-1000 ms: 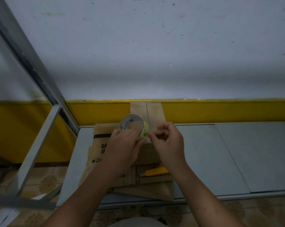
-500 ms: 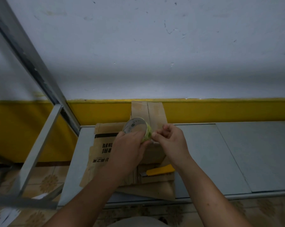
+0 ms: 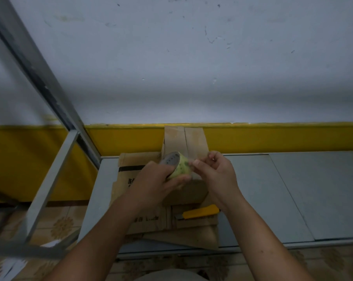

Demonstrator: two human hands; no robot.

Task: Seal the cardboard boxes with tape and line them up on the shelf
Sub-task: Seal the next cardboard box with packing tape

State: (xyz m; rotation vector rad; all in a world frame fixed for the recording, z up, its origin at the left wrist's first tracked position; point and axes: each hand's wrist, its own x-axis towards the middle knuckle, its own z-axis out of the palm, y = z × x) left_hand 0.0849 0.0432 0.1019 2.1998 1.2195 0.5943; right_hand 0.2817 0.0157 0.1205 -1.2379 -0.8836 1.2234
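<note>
Cardboard boxes [image 3: 155, 224] lie flattened in a stack on the left part of a low grey shelf [image 3: 293, 195]. Just left of them a slanting grey metal frame [image 3: 49, 179] fills the edge of the view, with patterned floor tiles [image 3: 60, 226] showing through it. The leftmost sheet of the stack carries a black stripe and black printing. At the back of the stack, an upright cardboard piece [image 3: 183, 140] with a seam down its middle leans against the yellow wall band [image 3: 273, 138]. The person's left grip [image 3: 157, 181] reaches in from below over the stack, its fingers curled round a tape roll [image 3: 181, 167]. It holds the roll above the cardboard, tilted so that the grey face looks up and to the left. Just right of the roll is the right grip [image 3: 216, 175], fingers curled, its thumb and forefinger tips pinching at the roll's yellow-green side. Whether they have hold of a loose end of tape is too small to tell. Below the right wrist a yellow utility knife [image 3: 200, 213] lies on the stack near its front edge, blade end to the left. Further right, the shelf's grey panels run on to the edge of the view, a seam between them, under a scuffed white wall [image 3: 212, 67].
</note>
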